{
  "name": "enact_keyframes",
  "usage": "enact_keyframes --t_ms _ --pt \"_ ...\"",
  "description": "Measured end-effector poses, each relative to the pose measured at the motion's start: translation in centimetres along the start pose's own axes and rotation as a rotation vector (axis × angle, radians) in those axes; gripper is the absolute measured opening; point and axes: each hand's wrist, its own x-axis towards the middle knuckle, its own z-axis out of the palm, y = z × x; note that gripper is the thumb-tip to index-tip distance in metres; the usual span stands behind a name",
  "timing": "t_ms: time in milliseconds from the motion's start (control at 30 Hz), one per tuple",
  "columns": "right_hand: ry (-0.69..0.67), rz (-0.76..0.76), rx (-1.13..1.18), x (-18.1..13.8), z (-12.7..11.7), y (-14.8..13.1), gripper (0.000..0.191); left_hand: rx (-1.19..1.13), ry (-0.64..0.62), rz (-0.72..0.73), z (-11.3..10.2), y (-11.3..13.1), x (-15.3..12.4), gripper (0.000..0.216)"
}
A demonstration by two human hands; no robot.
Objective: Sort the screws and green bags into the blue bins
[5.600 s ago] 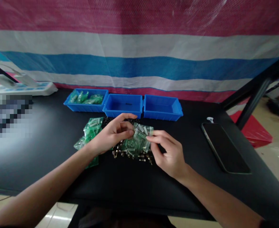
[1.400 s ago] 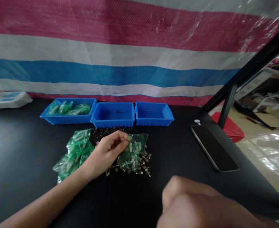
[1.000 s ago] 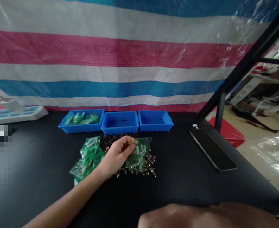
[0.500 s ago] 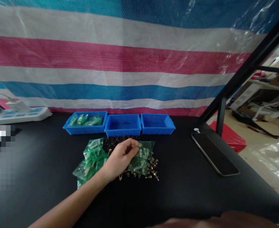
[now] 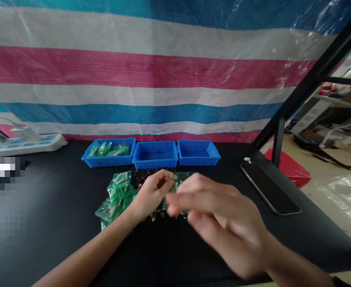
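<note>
My left hand [image 5: 154,190] pinches the upper edge of a clear green plastic bag [image 5: 183,175] holding small pale pieces. My right hand [image 5: 223,221], blurred by motion, is in front of the bag and hides most of it. Its thumb and fingers are apart, and I see nothing between them. Brass-coloured small metal parts [image 5: 162,214] lie around the bag, largely covered by my hands. A pile of similar green bags [image 5: 118,197] lies left of my left hand. Dark screws [image 5: 141,175] are heaped just behind that hand.
Three blue trays stand in a row: the left tray [image 5: 108,161] contains green bags, the middle tray [image 5: 155,164] a small dark piece, beside the right tray [image 5: 199,160]. A phone [image 5: 269,187] lies at right, near a black frame post [image 5: 278,141]. A power strip [image 5: 48,144] is far left.
My right hand has risen from the bottom edge to in front of the bag. My left hand keeps its pinch in nearly the same place.
</note>
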Motion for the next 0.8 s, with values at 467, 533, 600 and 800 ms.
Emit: enact_keyframes --t_ms 467,533,600,800 --pt "0.068 0.462 0.251 1.4 2.0 6.4 0.02 0.062 0.07 0.114 0.4 0.1 -0.6 0.012" --pt "0.082 0.449 0.268 1.2 2.4 6.0 0.016 0.091 0.074 0.137 0.8 0.0 -0.8 0.01" --pt "0.115 0.429 0.272 1.1 2.6 5.8 0.015 0.145 0.092 0.161 1.1 -0.2 -1.1 0.009" --pt "0.226 0.307 0.22 0.5 2.8 5.3 0.014 0.313 0.157 0.304 1.9 -0.4 -2.0 0.01"
